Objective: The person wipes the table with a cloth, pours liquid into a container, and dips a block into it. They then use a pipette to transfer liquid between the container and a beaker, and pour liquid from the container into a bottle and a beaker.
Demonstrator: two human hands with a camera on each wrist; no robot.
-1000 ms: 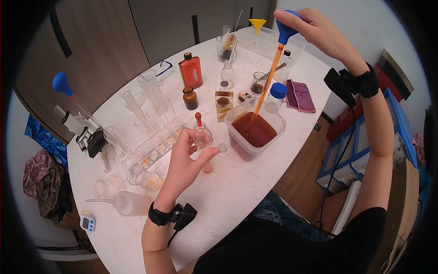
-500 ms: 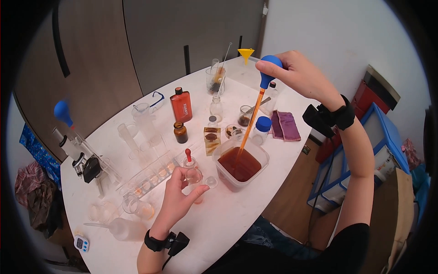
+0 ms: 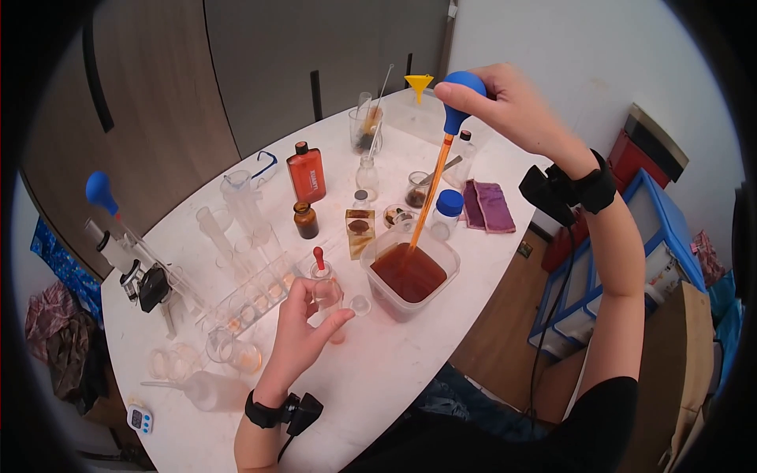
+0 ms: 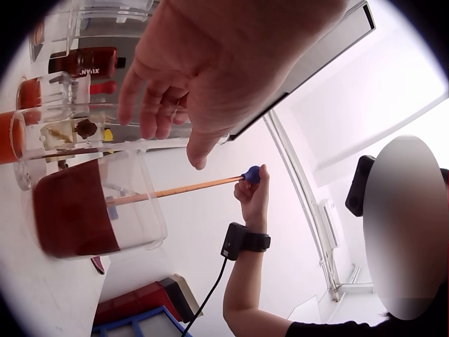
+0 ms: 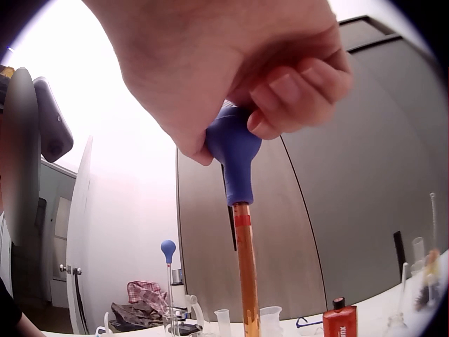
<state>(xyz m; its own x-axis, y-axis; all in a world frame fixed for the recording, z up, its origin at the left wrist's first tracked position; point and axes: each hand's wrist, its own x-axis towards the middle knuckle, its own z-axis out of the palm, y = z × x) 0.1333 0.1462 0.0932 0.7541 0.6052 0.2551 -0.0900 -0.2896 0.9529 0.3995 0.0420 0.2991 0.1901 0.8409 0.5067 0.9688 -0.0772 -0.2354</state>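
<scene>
My right hand (image 3: pixel 512 110) holds the blue rubber bulb (image 5: pixel 237 147) of a glass pipette (image 3: pixel 430 193), thumb and fingers around it. Orange-brown liquid fills the pipette's tube, which slants down into a clear plastic tub (image 3: pixel 451 277). Its lower end dips into the dark red-brown liquid (image 3: pixel 408 274) there. My left hand (image 3: pixel 303 335) holds an upright clear glass cylinder (image 3: pixel 330 293) near its top, left of the tub; some orange liquid shows low in it. Beside the left thumb sits a small clear round piece (image 3: pixel 360 305). A red-topped dropper (image 3: pixel 318 258) stands just behind the left fingers.
A rack of test tubes (image 3: pixel 264 296), a beaker (image 3: pixel 244 356) and a wash bottle (image 3: pixel 213 392) stand left. Behind are a brown bottle (image 3: pixel 305 222), a red bottle (image 3: pixel 307 175) and a blue-capped bottle (image 3: pixel 449 206). A microscope (image 3: pixel 140 276) is at far left.
The head view has shifted, so table and hands appear lower and further left than one second ago. Both hands keep their holds, and the pipette stays in the tub's liquid.
</scene>
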